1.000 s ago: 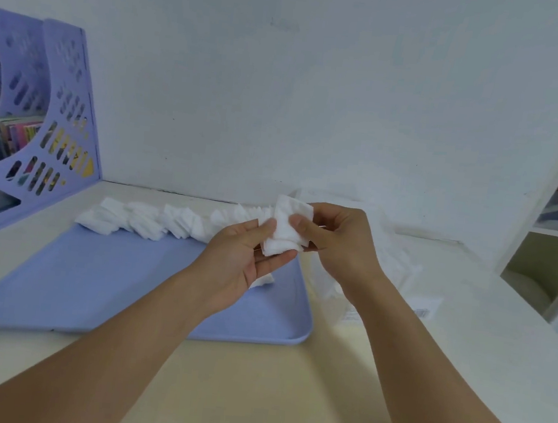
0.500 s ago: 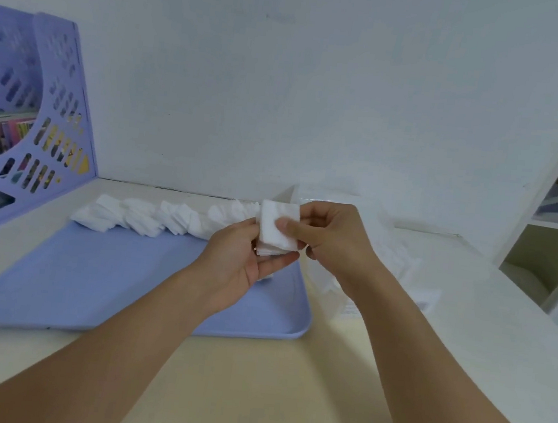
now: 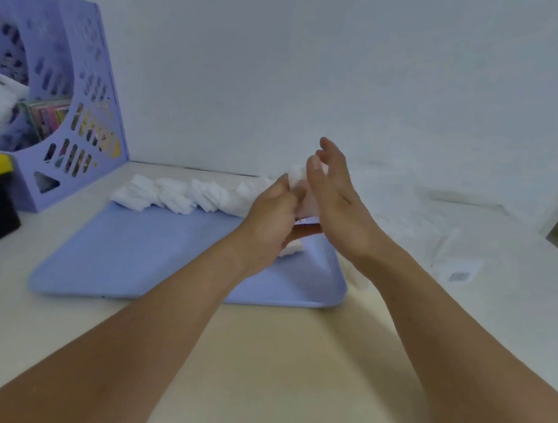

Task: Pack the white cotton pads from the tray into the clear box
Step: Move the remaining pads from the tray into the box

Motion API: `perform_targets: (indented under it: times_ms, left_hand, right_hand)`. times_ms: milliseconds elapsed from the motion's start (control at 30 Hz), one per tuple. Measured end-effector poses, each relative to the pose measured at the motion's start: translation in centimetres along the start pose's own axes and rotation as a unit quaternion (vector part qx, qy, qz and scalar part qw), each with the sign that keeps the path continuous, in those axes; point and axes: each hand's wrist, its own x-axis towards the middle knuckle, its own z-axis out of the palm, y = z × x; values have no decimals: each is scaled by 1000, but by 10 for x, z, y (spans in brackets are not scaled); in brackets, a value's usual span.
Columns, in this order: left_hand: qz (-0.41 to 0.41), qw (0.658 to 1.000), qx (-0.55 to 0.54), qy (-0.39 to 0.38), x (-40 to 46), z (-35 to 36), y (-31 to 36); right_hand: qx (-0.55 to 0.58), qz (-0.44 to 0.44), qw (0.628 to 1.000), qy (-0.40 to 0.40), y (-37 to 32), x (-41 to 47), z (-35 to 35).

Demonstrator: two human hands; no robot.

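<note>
A: The clear plastic box [image 3: 421,223] is barely discernible behind the right hand [image 3: 340,204].

B: That hand, pinching earlier, now spreads; the left hand [image 3: 269,220] grips a white cotton pad stack [image 3: 295,178] over the lavender plastic tray [image 3: 162,261].

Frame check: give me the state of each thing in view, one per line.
Left hand: curled, gripping a stack of pads above the tray.
Right hand: fingers straight, flat against the stack's side.
Pad row: loose, lying along the tray's far edge.
Tray: flat on the table, mostly bare.
Clear box: right of the tray, too faint to tell how full.
File rack: upright, holding papers.
</note>
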Motion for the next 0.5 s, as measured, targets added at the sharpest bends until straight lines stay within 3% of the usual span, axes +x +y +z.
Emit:
perform_targets:
  times_ms: [67,167,267,367,500]
  left_hand:
    - [-8,998,62,-27,1,0,-3]
    - [34,992,77,91,15,-25,8]
    - [58,961,183,198,24,-54,20]
    - [4,953,235,193,29,-67,8]
    - [-63,949,254,178,32,-72,-2]
  right_hand:
    - [21,10,998,-52,2,-3,10]
    - [37,10,999,10,5,2,9]
    - [-214,-47,975,20,25,8,11]
    - [-327,-11,943,-53,42,7,30]
    - [-302,87,943,-110,38,11,34]
